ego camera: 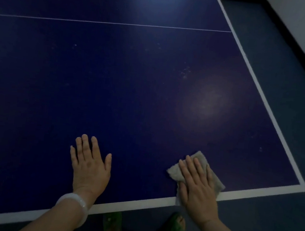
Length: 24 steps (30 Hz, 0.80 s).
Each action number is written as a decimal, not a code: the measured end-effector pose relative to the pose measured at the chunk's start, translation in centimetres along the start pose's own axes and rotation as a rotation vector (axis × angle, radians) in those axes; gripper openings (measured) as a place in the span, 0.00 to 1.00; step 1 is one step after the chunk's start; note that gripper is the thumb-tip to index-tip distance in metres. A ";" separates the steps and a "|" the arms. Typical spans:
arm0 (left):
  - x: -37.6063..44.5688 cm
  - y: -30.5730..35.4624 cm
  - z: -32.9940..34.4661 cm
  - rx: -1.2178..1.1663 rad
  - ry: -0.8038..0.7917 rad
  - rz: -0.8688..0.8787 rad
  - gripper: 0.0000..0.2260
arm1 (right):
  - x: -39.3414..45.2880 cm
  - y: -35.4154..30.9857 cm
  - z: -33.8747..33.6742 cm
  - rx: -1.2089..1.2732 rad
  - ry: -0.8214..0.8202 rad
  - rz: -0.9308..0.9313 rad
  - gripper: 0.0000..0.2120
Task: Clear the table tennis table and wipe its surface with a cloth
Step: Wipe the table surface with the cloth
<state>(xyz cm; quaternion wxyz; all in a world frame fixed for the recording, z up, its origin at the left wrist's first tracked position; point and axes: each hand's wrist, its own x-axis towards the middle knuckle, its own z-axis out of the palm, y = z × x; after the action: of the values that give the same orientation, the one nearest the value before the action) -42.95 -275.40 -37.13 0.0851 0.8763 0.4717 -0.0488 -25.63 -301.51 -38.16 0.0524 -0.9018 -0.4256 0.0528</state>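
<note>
The dark blue table tennis table point(124, 86) fills most of the head view, with white border lines and a thin white centre line across the far part. My right hand point(198, 186) lies flat, fingers straight, pressing a beige cloth point(175, 171) onto the table near its front right corner. My left hand point(90, 165) rests flat on the table, fingers spread, a little left of the cloth. A pale bracelet sits on my left wrist. Faint whitish specks and a hazy pale patch mark the surface beyond my right hand.
The table's front edge point(139, 203) runs diagonally below my hands and its right edge point(259, 84) runs up to the far right. Grey-blue floor point(277, 220) lies beyond both. My feet in green sandals point(174, 227) stand under the front edge. A white wall with dark skirting is at top right.
</note>
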 end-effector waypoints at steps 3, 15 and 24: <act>-0.6 3.2 -0.3 -0.151 0.017 0.048 0.26 | 0.1 0.4 -0.2 -0.020 -0.018 -0.022 0.28; 0.1 24.3 1.8 -0.113 0.012 0.010 0.31 | -1.0 13.1 -1.8 -0.027 0.000 -0.026 0.28; 0.0 25.1 2.4 -0.020 0.013 -0.037 0.31 | 1.8 19.7 -3.1 0.000 0.056 0.658 0.30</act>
<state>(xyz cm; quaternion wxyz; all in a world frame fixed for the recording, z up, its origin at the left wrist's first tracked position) -22.03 -289.42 -36.86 0.0898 0.8668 0.4888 -0.0398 -9.02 -312.70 -37.92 0.0443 -0.9921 -0.1097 0.0419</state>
